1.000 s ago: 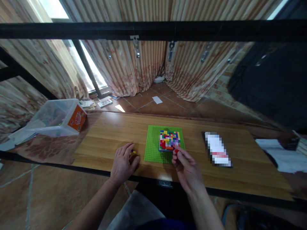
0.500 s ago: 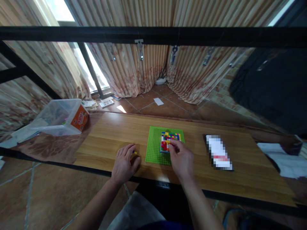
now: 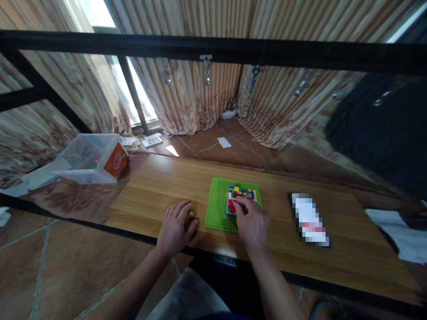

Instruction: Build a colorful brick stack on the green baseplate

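Observation:
A green studded baseplate (image 3: 215,200) lies on the table, bearing a low block of many-coloured small bricks (image 3: 243,192). Over the near part of that block, my right hand (image 3: 252,224) is closed in a pinch, its fingertips at the red and white bricks. Whatever sits between thumb and forefinger is too small and covered to name. To the left of the baseplate, my left hand (image 3: 176,226) rests on the table with fingers curved and thumb apart. Beside its fingertips are tiny yellow and dark blue bricks (image 3: 190,213), partly hidden by the fingers.
On the wooden table (image 3: 160,178), a phone-like slab with a pixelated face (image 3: 310,220) lies to the right. A clear plastic bin (image 3: 80,153) with an orange label stands beyond the left end. A black metal bar (image 3: 187,44) with hanging clips crosses ahead.
My right fingertips have shifted slightly left over the brick block. My left hand stays by the loose bricks. The whole view has moved a little.

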Action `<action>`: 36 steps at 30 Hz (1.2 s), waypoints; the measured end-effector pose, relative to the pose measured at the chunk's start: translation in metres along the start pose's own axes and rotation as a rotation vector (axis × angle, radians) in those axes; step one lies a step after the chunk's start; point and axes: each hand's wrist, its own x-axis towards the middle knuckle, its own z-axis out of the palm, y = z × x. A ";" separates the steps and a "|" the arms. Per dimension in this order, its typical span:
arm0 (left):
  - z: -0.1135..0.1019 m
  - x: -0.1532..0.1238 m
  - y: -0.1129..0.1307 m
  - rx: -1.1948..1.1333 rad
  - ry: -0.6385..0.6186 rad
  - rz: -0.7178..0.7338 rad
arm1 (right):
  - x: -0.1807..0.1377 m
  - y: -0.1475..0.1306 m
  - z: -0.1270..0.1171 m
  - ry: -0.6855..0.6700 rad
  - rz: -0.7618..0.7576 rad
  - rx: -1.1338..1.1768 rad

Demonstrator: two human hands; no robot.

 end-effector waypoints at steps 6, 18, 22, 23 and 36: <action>0.001 0.000 0.000 -0.007 0.014 -0.005 | -0.002 0.002 -0.001 0.000 0.012 -0.011; 0.000 0.000 0.002 -0.007 0.011 -0.007 | -0.003 0.001 0.003 0.019 -0.085 -0.002; 0.000 0.000 0.002 -0.006 0.009 -0.011 | -0.004 0.003 0.002 0.038 -0.099 -0.005; 0.000 0.000 0.002 -0.006 0.011 -0.010 | -0.005 0.003 0.002 0.044 -0.100 -0.004; 0.000 0.000 0.001 -0.017 0.012 0.000 | -0.008 0.005 0.003 0.028 -0.164 -0.007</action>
